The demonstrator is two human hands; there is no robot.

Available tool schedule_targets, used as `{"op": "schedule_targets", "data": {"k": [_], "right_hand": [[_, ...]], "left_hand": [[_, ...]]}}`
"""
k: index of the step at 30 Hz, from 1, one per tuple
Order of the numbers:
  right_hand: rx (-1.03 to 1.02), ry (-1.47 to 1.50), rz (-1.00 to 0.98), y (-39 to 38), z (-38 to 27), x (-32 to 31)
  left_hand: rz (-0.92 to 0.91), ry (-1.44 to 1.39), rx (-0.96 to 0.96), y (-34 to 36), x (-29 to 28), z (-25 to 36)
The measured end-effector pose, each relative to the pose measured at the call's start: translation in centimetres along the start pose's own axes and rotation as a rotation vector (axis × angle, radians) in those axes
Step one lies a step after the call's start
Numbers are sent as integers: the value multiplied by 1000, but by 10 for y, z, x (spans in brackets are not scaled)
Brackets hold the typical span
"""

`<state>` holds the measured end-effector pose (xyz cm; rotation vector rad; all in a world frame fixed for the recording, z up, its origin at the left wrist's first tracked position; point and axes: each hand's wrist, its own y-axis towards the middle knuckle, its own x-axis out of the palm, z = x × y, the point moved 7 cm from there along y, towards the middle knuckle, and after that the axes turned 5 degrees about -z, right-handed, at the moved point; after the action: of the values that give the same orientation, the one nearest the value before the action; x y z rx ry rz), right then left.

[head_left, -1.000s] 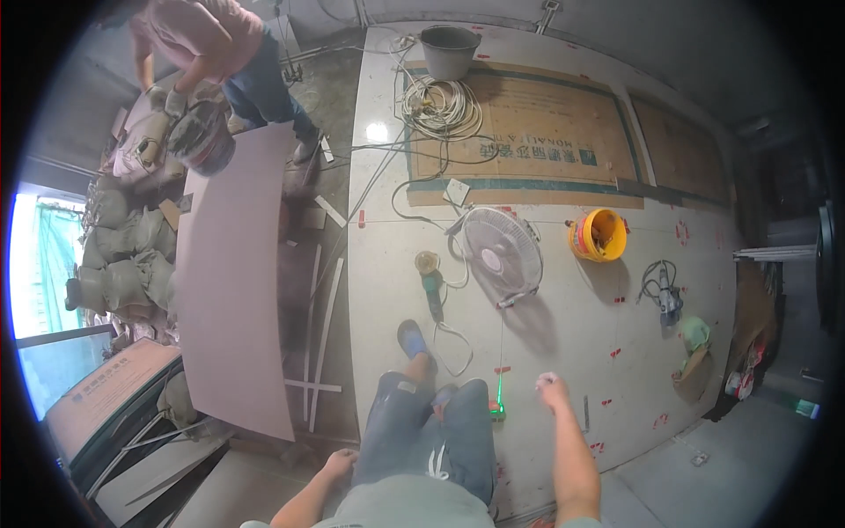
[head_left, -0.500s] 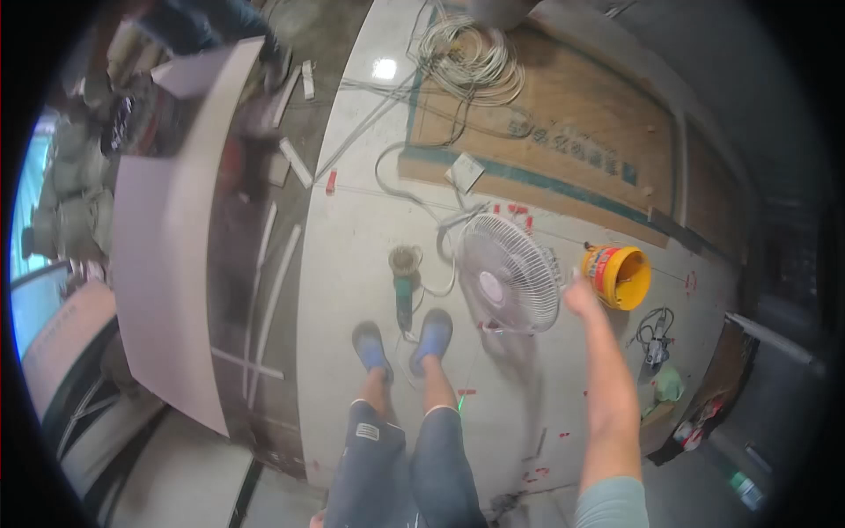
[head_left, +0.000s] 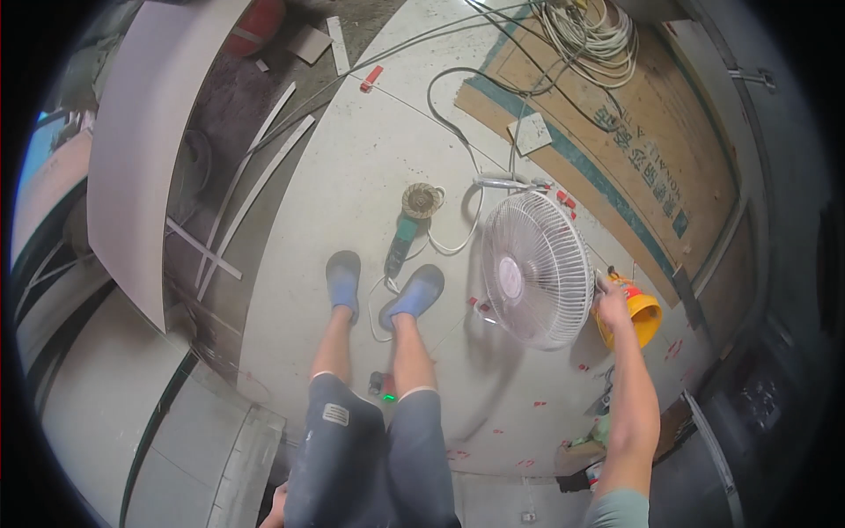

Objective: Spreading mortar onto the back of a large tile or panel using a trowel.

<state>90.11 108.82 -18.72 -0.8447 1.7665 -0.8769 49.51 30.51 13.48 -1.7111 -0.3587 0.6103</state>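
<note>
My right hand (head_left: 613, 306) reaches out to the back of a white electric fan (head_left: 537, 271). Its fingers are closed at the rear of the round wire cage, apparently on the housing there. Just beyond that hand is a yellow bucket (head_left: 647, 319), partly hidden by the hand and wrist. Only a bit of my left hand (head_left: 277, 508) shows at the lower edge, beside my thigh, with its fingers hidden. A green angle grinder (head_left: 403, 238) with a round disc lies on the floor ahead of my blue shoes.
Cables and a coiled white cable (head_left: 607, 44) lie over a brown printed board (head_left: 616, 132). A square tile piece (head_left: 530, 134) rests near its edge. Red clips (head_left: 371, 79) dot the pale floor. Leftward stand a large panel (head_left: 150, 141) and white strips (head_left: 255, 202). A small green-lit device (head_left: 384, 385) sits by my leg.
My view has turned and shifted, so the floor items appear rotated. My right hand stays at the back of the fan. A bit of my left hand shows at the lower edge in both frames.
</note>
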Motion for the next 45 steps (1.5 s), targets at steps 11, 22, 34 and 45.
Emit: {"op": "schedule_targets", "data": {"k": [11, 22, 34, 45], "right_hand": [[-156, -43, -287, -32, -52, 5], [-9, -127, -334, 4, -110, -18], [-133, -337, -302, 15, -124, -25], [-117, -369, -227, 23, -112, -19]], "left_hand": [[14, -69, -36, -9, 23, -14], [25, -20, -90, -14, 13, -29], [3, 26, -49, -6, 4, -34], [4, 67, -51, -20, 24, 24]]}}
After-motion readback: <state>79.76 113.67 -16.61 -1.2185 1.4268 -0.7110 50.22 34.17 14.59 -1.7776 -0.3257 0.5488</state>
